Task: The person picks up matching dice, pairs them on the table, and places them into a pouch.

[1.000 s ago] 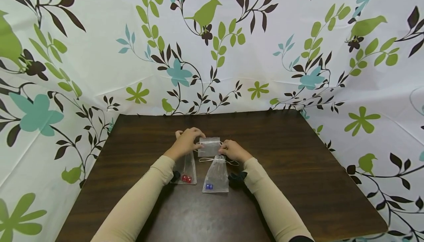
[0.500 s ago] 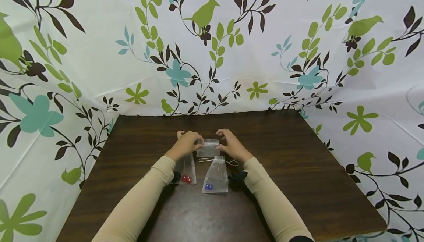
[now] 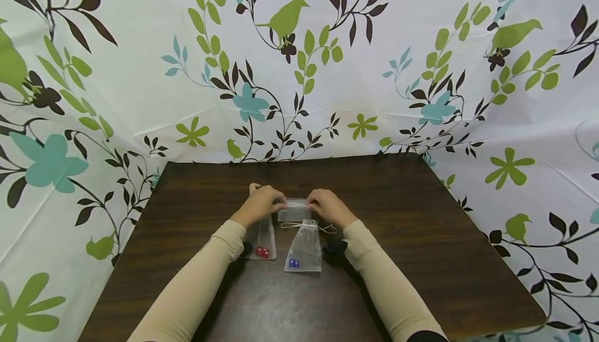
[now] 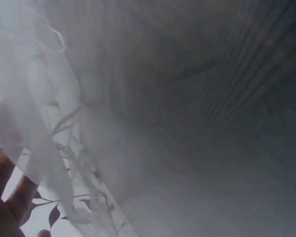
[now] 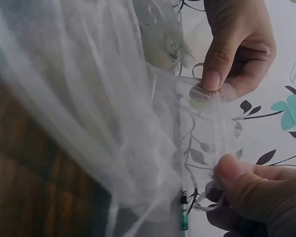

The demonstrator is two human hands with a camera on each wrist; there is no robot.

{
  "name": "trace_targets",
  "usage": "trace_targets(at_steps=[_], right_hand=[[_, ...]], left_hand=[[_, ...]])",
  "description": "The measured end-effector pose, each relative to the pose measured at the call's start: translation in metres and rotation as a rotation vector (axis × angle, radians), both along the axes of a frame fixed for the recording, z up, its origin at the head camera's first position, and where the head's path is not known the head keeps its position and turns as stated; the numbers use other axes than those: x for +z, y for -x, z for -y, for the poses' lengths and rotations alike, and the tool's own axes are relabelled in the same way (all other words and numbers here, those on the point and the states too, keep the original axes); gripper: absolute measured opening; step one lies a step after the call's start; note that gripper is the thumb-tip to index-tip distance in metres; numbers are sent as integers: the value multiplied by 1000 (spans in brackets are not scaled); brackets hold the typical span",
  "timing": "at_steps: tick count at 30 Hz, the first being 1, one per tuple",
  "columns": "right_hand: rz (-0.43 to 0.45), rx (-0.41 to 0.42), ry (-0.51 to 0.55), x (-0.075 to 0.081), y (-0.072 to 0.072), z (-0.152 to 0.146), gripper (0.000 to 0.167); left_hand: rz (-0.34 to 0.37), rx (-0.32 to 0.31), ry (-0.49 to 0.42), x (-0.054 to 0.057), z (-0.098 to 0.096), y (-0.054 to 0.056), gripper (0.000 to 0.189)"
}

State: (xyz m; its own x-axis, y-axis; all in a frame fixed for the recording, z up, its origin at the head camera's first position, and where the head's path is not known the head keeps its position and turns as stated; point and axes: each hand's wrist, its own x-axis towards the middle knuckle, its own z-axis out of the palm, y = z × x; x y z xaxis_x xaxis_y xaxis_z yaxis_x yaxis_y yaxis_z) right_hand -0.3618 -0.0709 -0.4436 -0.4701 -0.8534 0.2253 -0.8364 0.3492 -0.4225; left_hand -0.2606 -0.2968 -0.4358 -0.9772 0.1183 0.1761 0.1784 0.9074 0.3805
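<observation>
A small sheer white drawstring pouch [image 3: 295,212] is stretched between my two hands. With thumb and finger my left hand [image 3: 262,204] pinches its left upper edge. My right hand [image 3: 331,208] pinches the opposite side of that edge, where a loop of cord [image 5: 207,201] shows in the right wrist view. Just nearer to me lies a second sheer pouch [image 3: 306,248] with blue dice [image 3: 294,263] in its bottom corner. Another pouch [image 3: 269,235], holding red dice [image 3: 262,252], lies partly hidden under my left forearm. Blurred sheer fabric [image 4: 153,173] fills much of the left wrist view.
All the pouches are over a dark wood table [image 3: 398,259]. Behind and beside it hangs a white cloth [image 3: 365,82] printed with birds, leaves and flowers. The second pouch's white cord [image 3: 292,225] lies looped on both sides of its neck.
My right hand let go of the pouch's right side, lifted with its fingers spread, then pinched the upper edge again. My left hand has kept its hold nearly in place.
</observation>
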Motion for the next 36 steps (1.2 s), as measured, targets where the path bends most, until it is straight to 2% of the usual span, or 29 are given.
trace_targets(at_steps=[5,8,11,13,16,20,23,28,32,36], right_hand=[[56,22,75,-2,1,-6,6],[185,38,160,3,5,-9,15],[266,-26,188,11,12,-18,25],[287,-97,152,15,18,-28,26],[276,-192,37,18,26,-49,23],[371,-245,-67,15,32,-77,24],[462,-232,-130,12,34,-96,29],[548,-147,-196,4,34,-110,29],[564,-121,-178,-1,32,-109,23],[509,-149,-145,-5,33,-101,19]], left_hand=[[18,-5,-6,4,-3,0,5],[17,3,7,7,-2,-1,5],[9,9,18,8,0,-2,4],[7,3,24,7,0,-2,4],[7,-14,21,3,-1,-3,4],[-3,-16,13,-1,-1,-4,5],[-15,0,18,-1,1,-5,5],[-33,1,27,0,3,-6,6],[-36,-12,26,0,2,-5,7],[-4,-3,17,-1,0,-3,7]])
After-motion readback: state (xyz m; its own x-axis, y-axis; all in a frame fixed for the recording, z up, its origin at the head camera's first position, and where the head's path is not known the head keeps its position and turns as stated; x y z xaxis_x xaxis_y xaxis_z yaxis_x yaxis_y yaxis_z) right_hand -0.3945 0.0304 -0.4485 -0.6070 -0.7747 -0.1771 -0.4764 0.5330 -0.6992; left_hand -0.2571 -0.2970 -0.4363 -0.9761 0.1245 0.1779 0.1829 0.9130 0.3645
